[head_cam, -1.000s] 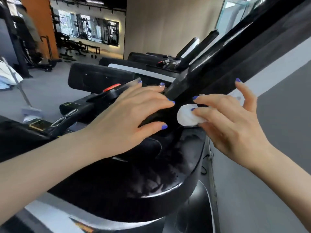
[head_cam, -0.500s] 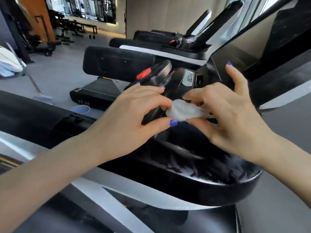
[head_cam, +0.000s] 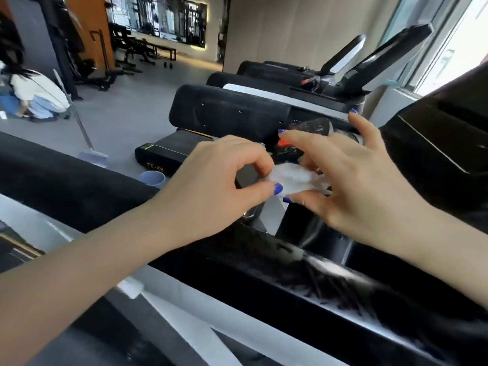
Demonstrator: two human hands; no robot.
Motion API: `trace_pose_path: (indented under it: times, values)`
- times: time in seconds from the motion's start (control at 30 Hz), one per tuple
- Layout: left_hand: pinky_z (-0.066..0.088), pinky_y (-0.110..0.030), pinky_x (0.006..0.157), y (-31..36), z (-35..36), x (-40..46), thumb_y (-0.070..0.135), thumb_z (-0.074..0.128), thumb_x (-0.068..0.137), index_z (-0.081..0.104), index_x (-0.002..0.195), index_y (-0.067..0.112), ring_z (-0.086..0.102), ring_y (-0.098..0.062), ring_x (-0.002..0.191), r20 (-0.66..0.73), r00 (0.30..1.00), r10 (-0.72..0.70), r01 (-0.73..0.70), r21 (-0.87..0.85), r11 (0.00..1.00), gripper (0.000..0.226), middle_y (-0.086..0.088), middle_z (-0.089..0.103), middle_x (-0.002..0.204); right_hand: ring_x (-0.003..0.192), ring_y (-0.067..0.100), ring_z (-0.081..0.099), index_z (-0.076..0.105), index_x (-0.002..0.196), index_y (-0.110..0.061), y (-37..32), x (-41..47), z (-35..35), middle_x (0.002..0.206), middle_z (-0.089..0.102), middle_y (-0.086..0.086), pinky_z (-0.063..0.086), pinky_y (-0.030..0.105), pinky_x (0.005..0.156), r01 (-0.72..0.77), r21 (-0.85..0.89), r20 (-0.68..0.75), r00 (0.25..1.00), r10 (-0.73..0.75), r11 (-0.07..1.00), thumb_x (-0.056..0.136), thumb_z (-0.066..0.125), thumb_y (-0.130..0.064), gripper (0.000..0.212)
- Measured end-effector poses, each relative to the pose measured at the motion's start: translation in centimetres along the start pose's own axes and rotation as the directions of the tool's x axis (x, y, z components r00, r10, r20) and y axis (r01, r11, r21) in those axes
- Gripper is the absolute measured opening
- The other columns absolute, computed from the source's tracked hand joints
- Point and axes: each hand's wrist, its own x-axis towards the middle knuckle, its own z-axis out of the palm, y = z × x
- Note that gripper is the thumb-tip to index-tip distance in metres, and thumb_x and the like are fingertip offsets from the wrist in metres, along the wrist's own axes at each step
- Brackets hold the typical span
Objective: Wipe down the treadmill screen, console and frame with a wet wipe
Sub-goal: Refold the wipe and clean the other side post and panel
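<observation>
A crumpled white wet wipe [head_cam: 293, 179] hangs between both hands above the black treadmill console [head_cam: 303, 262]. My left hand [head_cam: 211, 186] pinches its left edge between thumb and curled fingers. My right hand [head_cam: 356, 180] holds its right side with thumb and fingers, the little finger raised. The glossy console rim below shows wet streaks. The dark treadmill screen [head_cam: 435, 143] rises at the right. A black padded handrail [head_cam: 66, 186] of the frame runs across the left.
More treadmills [head_cam: 237, 114] stand in a row behind, their screens [head_cam: 380, 62] tilted up. A small blue cup [head_cam: 152, 178] and a mop [head_cam: 92, 154] are on the grey floor at left. A person crouches at the far left [head_cam: 37, 99].
The view has swung left and down. The wipe left the upright; my left hand came off the console and now pinches the wipe together with my right hand.
</observation>
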Motion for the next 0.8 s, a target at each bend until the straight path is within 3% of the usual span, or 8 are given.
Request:
trace_pose_path:
  times: [0.1,0.17,0.27,0.4,0.5,0.6,0.73,0.8]
  values:
    - [0.040,-0.019,0.085,-4.0,-3.5,0.3,0.026,0.073,0.087,0.069,0.088,0.022,0.060,-0.007,0.103,0.040,0.998,0.038,-0.040,0.035,0.999,0.006,0.011,0.070,0.099,0.095,0.017,0.061,0.054,0.137,-0.011,-3.0,3.6,2.5,0.095,0.059,-0.011,0.029,0.066,0.110,-0.090,0.026,0.031,0.996,0.089,0.996,0.081,0.078,-0.036,0.066]
    - [0.041,-0.020,0.080,-6.6,-6.2,0.3,0.030,0.067,0.085,0.068,0.089,0.025,0.060,-0.008,0.093,0.077,0.997,0.027,-0.030,0.043,0.999,0.007,0.014,0.066,0.093,0.099,0.011,0.057,0.056,0.136,-0.017,-5.1,6.2,3.8,0.096,0.056,-0.016,0.027,0.063,0.112,-0.190,0.111,0.078,0.980,0.182,0.976,0.079,0.069,-0.047,0.065]
    - [0.043,-0.018,0.076,-10.9,-10.1,0.2,0.029,0.068,0.085,0.068,0.091,0.028,0.058,-0.004,0.089,0.121,0.993,0.001,-0.009,0.065,0.998,0.006,0.014,0.063,0.091,0.090,0.004,0.053,0.063,0.127,-0.023,-7.8,10.4,5.3,0.093,0.054,-0.016,0.029,0.064,0.111,-0.289,0.200,0.135,0.954,0.266,0.936,0.079,0.054,-0.062,0.062]
    - [0.042,-0.014,0.075,-15.7,-13.9,0.1,0.025,0.073,0.084,0.068,0.089,0.031,0.058,-0.004,0.085,0.104,0.994,-0.012,0.004,0.079,0.997,0.009,0.013,0.062,0.090,0.079,0.000,0.046,0.071,0.104,-0.029,-10.2,15.5,7.7,0.089,0.052,-0.013,0.038,0.066,0.101,-0.299,0.247,0.180,0.949,0.259,0.922,0.085,0.062,-0.041,0.024]
    - [0.042,-0.016,0.075,-18.5,-15.9,-0.1,0.023,0.074,0.085,0.069,0.087,0.029,0.058,-0.004,0.085,0.111,0.993,-0.036,0.031,0.054,0.998,0.008,0.017,0.062,0.086,0.076,0.007,0.051,0.074,0.091,-0.027,-11.5,18.6,9.4,0.089,0.056,-0.007,0.040,0.065,0.099,-0.306,0.244,0.179,0.947,0.267,0.920,0.084,0.063,-0.031,0.014]
    - [0.045,-0.022,0.077,-21.4,-17.8,-0.5,0.020,0.074,0.086,0.073,0.092,0.026,0.062,-0.008,0.085,0.095,0.994,-0.051,0.047,0.047,0.998,0.009,0.018,0.068,0.083,0.077,0.011,0.057,0.074,0.085,-0.026,-13.2,22.0,10.7,0.089,0.059,-0.005,0.046,0.055,0.090,-0.285,0.281,0.194,0.952,0.237,0.916,0.082,0.064,-0.029,0.010]
    - [0.037,-0.001,0.074,-25.0,-20.9,-0.9,0.017,0.074,0.084,0.077,0.088,0.025,0.060,-0.002,0.090,0.074,0.997,-0.019,0.011,0.101,0.995,0.010,0.019,0.066,0.077,0.085,0.012,0.061,0.067,0.085,-0.035,-15.9,26.1,12.1,0.096,0.061,-0.011,0.044,0.032,0.082,-0.315,0.369,0.275,0.936,0.221,0.874,0.088,0.061,-0.038,0.008]
    - [0.035,0.000,0.073,-27.2,-22.6,-0.9,0.020,0.075,0.084,0.077,0.088,0.026,0.059,0.003,0.089,0.076,0.997,-0.004,-0.006,0.126,0.992,0.007,0.022,0.063,0.074,0.093,0.010,0.060,0.069,0.092,-0.032,-17.2,28.2,12.7,0.104,0.061,-0.014,0.043,0.028,0.083,-0.383,0.372,0.374,0.896,0.242,0.845,0.087,0.056,-0.050,0.023]
